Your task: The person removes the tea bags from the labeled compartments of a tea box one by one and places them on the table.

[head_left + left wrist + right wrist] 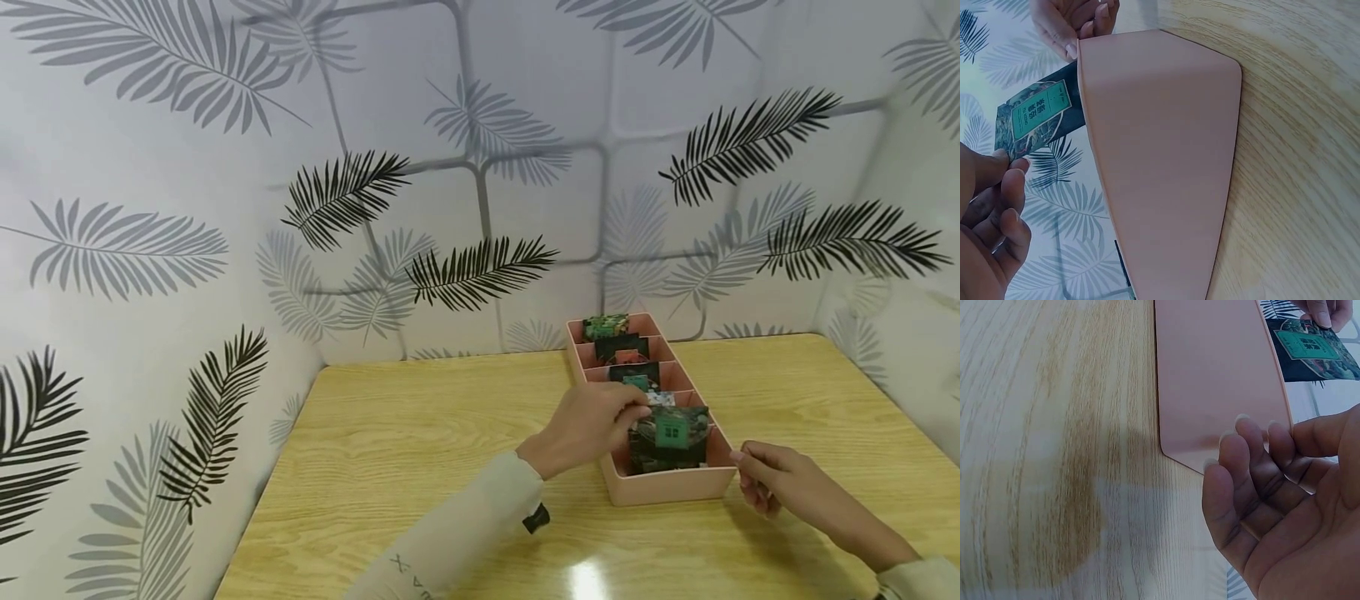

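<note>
My left hand [592, 421] pinches the top corner of a dark packet with a green label [671, 431]. The packet stands partly out of the nearest compartment of a long pink divided box [671, 487], its lower end hidden behind the box wall in the left wrist view. At the box's near right corner, my right hand [783, 483] pinches the rim between thumb and forefinger. The other fingers of that hand curl loosely beside the outer wall [1222, 381].
Farther compartments hold more packets: a dark one with a teal label [636, 382], one with a red label [626, 356] and a green one [604, 327] at the far end. The box stands on a wooden table [420, 450], near a leaf-patterned wall covering [525, 208].
</note>
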Demonstrator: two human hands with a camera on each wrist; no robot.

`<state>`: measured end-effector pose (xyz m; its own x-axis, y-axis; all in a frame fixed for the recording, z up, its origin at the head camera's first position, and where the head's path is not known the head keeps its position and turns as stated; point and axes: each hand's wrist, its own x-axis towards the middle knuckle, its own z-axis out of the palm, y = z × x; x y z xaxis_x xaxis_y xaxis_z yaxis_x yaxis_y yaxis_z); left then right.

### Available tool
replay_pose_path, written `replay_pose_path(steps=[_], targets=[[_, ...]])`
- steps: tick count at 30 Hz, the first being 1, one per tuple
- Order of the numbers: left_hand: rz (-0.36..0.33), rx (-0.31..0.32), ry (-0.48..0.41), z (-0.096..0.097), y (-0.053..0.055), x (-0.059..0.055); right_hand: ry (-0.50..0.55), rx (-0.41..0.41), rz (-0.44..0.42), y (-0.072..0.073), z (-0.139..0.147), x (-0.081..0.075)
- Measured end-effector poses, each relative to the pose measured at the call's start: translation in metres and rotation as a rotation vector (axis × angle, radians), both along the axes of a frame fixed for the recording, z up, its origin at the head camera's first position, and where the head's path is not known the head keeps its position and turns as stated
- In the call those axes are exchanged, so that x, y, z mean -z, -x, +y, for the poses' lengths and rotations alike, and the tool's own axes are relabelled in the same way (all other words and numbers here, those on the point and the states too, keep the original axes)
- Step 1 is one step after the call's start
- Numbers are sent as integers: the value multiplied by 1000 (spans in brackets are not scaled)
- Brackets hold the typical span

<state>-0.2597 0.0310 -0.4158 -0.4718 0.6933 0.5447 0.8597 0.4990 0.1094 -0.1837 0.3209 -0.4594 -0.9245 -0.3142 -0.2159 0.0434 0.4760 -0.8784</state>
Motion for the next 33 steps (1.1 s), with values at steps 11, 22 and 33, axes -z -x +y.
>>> replay_pose_path(steps=[11, 22, 33], targets=[[-51, -10, -19, -12, 3, -3, 20, -13, 28, -1, -1, -2], [-61, -16, -78, -34, 3, -6, 24, -12, 32, -1, -2, 2], [-101, -53, -101, -60, 3, -4, 32, -18, 33, 0, -2, 3]])
